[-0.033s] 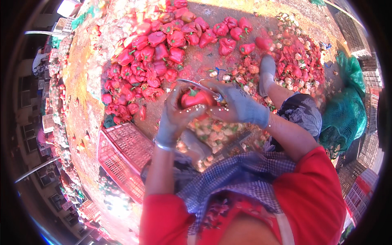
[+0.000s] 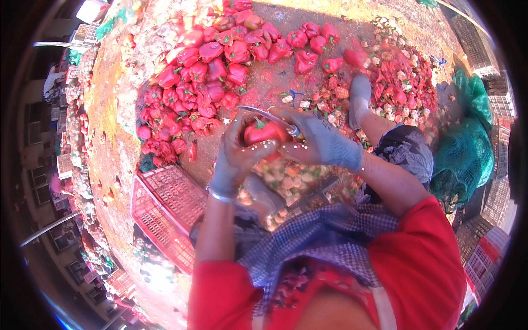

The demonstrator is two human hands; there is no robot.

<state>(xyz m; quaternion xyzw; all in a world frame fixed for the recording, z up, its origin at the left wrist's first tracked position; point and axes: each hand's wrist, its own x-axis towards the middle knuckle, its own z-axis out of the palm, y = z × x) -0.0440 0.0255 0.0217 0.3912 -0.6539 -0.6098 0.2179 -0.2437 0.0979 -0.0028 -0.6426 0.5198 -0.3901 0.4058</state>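
Both of my hands wear grey-blue work gloves with seeds stuck to them. In my left hand (image 2: 231,151) is a red bell pepper (image 2: 265,133), its green stem facing up and left. My right hand (image 2: 320,138) grips a knife (image 2: 266,114) with a thin curved blade, which lies across the top of the pepper. The right hand's fingers also touch the pepper's right side. The knife's handle is mostly hidden in the glove. Below the hands, cut pepper cores and seeds (image 2: 291,179) cover the ground between my legs.
A large heap of red peppers (image 2: 203,71) lies ahead and left. Red scraps and pale cores (image 2: 407,82) surround my right foot (image 2: 359,93). A red plastic crate (image 2: 165,206) stands at the left. Green netting (image 2: 465,157) is bunched at the right, near stacked crates (image 2: 498,146).
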